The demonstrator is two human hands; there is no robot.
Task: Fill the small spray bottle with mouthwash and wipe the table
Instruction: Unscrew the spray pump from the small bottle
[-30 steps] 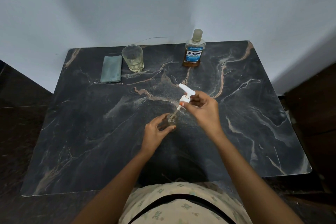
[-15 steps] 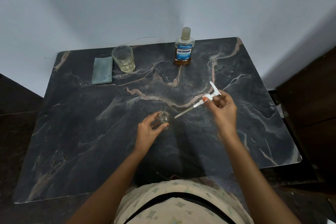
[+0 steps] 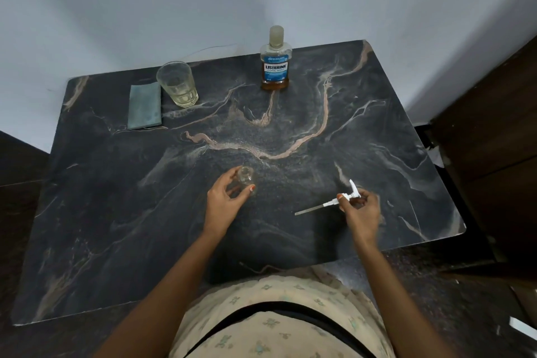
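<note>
On one dark marble table (image 3: 377, 113), two hands (image 3: 223, 200) (image 3: 361, 211) are seen, along with one small clear bottle (image 3: 245, 176), one white spray pump (image 3: 341, 199), one mouthwash bottle (image 3: 275, 62), one drinking glass (image 3: 177, 84) and one folded cloth (image 3: 144, 106).

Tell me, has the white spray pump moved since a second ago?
Yes. The spray pump was pulled out of the small bottle and carried right, away from it, by the right hand.

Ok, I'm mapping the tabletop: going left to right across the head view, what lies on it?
Folded grey-green cloth → clear drinking glass → small clear spray bottle → amber Listerine mouthwash bottle → white spray pump with dip tube.
</note>
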